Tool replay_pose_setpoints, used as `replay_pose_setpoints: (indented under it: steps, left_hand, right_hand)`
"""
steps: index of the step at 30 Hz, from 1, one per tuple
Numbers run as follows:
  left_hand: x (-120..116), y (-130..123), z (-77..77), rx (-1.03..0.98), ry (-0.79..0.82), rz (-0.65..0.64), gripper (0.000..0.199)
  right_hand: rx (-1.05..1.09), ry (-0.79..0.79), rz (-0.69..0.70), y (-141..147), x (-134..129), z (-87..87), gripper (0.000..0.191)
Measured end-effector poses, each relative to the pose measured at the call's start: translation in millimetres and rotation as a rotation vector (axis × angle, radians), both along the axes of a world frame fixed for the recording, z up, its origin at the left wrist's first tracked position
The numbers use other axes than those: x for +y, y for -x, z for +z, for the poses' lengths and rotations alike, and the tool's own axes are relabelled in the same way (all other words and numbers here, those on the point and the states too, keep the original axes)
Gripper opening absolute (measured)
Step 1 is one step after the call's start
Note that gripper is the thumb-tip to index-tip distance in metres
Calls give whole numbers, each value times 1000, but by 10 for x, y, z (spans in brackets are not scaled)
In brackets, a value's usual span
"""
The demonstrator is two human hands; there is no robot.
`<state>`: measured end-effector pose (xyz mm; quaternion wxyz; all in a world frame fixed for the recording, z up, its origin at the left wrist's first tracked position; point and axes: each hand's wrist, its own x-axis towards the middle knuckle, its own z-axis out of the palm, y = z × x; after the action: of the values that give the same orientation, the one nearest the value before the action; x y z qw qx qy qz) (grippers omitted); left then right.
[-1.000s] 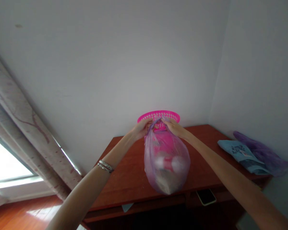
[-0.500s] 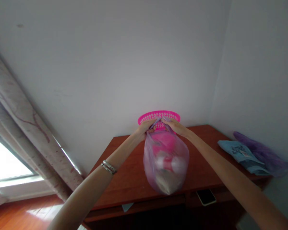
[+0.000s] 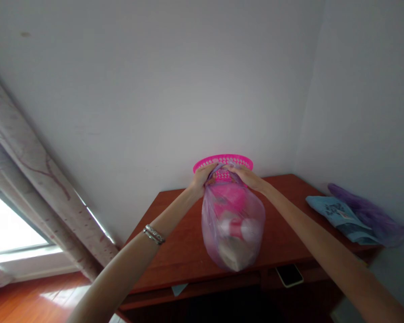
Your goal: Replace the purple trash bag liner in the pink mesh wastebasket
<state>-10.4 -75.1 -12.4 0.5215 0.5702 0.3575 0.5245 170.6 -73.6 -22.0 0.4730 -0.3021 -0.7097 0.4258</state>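
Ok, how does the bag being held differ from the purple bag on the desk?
The held bag hangs in the air, bulging with contents, while the purple bag lies slack on the desk. The held bag is pale and see-through; the purple bag is darker. Both look like thin plastic with a purple tint.

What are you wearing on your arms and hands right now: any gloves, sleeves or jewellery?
Your left hand and right hand are bare, with no gloves, and neither forearm shows a sleeve. A slim silver-coloured bracelet, apparently of more than one strand, circles the left wrist. The right wrist shows no jewellery, and no cables or markings are visible.
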Motion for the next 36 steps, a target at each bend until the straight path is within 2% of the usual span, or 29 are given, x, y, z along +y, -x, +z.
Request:
replay_pose_setpoints:
  steps: [4,7,11,16,20,23,28,36]
  left_hand:
    - [-4,1,-14,-94,20,122,22]
    - [-12,-7,-16,-189,25,165,17]
    - [-57,-79,7,-266,-6,212,18]
    - [-148,-155,93,-470,54,247,23]
    - [-233,-90,181,-573,139,223,23]
    - [-264,4,186,-618,225,196,23]
    - [-243,195,56,-680,297,216,23]
    - [-291,506,-254,-874,419,291,22]
  right_hand:
    - [293,196,169,-38,59,-62,28]
    - [529,327,236,-43,34,-90,27]
    - [713,384,210,11,-41,-132,26]
    - [883,439,167,68,-144,-143,25]
    - [951,449,174,17,-238,-111,29]
    - [985,437,187,-50,-297,-116,32]
    - [1019,440,177,-185,-342,-233,34]
    - [1029,475,104,-420,-411,-541,35]
